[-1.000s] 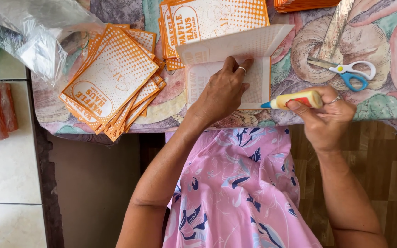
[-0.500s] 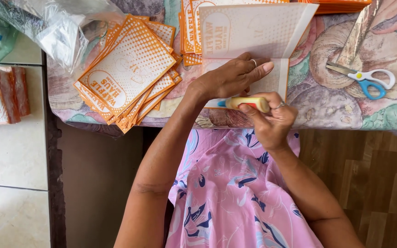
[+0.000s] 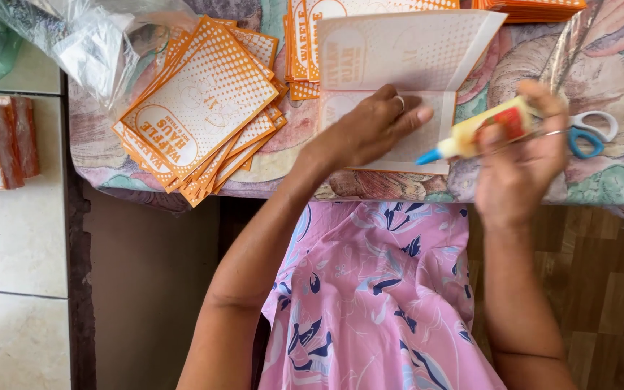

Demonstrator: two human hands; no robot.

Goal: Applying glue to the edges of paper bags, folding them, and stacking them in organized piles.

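I'm looking straight down on the desk (image 3: 254, 173), draped in a floral cloth. The left hand (image 3: 373, 130) lies flat, fingers spread and unclenched, pressing on the lower flap of a folded paper sheet (image 3: 399, 54) with an orange dotted print. It grasps nothing, just pins the sheet against the desk near the front edge. The right hand (image 3: 518, 162) is clenched around a glue bottle (image 3: 482, 130), yellow with a red label and a blue nozzle. I see the nozzle pointing left, its tip right at the lower right edge of the sheet, just beside the left fingertips; whether it touches the paper I can't tell, since that hand is blurred. A pair of blue-handled scissors (image 3: 590, 133) lies on the desk behind the right hand, partly hidden by it. To the left, a fanned stack of orange-printed sheets (image 3: 204, 108) sits well apart from the hands, with crumpled clear plastic wrap (image 3: 88, 43) at its far corner. More orange sheets (image 3: 301, 50) lie under the folded one at the back. Below, a pink patterned dress (image 3: 377, 303) fills the lap.
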